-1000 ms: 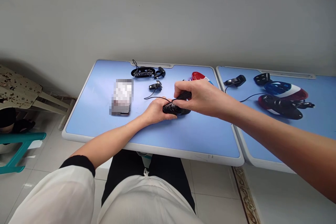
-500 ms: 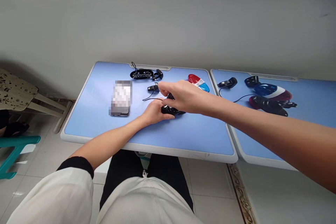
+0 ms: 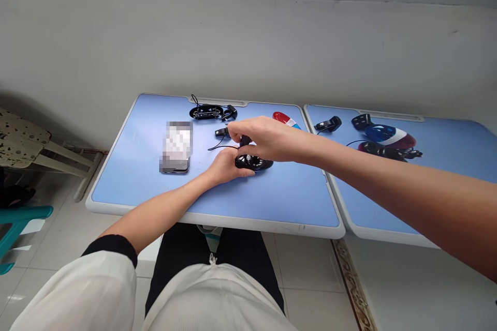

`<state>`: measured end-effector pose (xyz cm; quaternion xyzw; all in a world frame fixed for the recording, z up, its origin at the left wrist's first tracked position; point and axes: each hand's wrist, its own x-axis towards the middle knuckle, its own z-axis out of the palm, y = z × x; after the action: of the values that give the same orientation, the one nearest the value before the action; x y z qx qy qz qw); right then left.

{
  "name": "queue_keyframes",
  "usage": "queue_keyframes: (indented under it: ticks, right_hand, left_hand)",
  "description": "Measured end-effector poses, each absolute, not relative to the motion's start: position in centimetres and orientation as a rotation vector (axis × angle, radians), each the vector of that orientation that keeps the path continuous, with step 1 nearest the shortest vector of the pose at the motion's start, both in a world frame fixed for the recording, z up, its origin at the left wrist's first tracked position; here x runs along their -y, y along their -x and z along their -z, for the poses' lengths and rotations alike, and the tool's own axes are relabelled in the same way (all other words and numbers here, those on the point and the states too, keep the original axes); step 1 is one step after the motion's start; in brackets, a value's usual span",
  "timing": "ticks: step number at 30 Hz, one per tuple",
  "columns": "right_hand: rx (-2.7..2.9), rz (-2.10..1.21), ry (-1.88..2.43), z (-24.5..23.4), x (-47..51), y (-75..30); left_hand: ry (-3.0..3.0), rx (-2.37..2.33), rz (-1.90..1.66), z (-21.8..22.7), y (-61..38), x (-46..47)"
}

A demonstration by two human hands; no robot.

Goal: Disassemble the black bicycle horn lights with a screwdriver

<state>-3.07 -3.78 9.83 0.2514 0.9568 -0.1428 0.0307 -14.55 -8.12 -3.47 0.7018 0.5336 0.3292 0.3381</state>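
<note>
My left hand (image 3: 224, 166) is closed around the left end of a black oval electronic bike horn housing (image 3: 254, 162) lying on the blue table, thumb along its near side. A round ribbed grille shows on top of the housing. Above it, my right hand (image 3: 259, 137) is curled, knuckles up, around a dark upright handle (image 3: 245, 140) that looks like a screwdriver; its tip is hidden. A thin black cable runs from beside the housing to a small black clamp piece (image 3: 221, 132) just left of my right fingers.
Behind lie an opened black housing (image 3: 206, 111) and a black clamp (image 3: 230, 113). A phone (image 3: 180, 165) is at left, a red, white and blue cover (image 3: 285, 119) behind my right wrist. The adjoining table holds a tricolour horn (image 3: 390, 135) and black parts (image 3: 328, 124).
The camera view has shifted slightly. My right hand has shifted a little relative to the housing, showing more of the grille and dark handle. My left hand keeps its hold.
</note>
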Motion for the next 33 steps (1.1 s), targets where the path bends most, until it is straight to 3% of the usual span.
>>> queue_keyframes:
  ticks: [7,12,17,22,28,33]
  right_hand:
    - [-2.769,0.142,-1.126,-10.2,4.1,3.6]
    - [-2.877,0.372,-0.868,-10.0,4.0,3.3]
    - [-2.814,0.250,-1.119,-9.9,4.1,3.4]
    - [-2.896,0.384,-0.958,-10.0,4.3,3.1]
    - [-2.820,0.228,-1.146,-10.0,4.7,3.4]
    - [-2.872,0.401,-1.005,-10.1,4.8,2.9]
  left_hand:
    - [-1.840,-1.333,-0.885,3.5,14.5,7.9]
    - [-1.811,-1.387,-0.857,3.5,14.6,8.0]
    - [-1.790,-1.340,-0.881,3.3,14.6,8.0]
    - [-1.778,-1.394,-0.839,3.1,14.5,7.9]
    - [-1.767,-1.360,-0.881,3.5,14.5,7.9]
    - [-1.758,-1.383,-0.844,3.5,14.5,7.9]
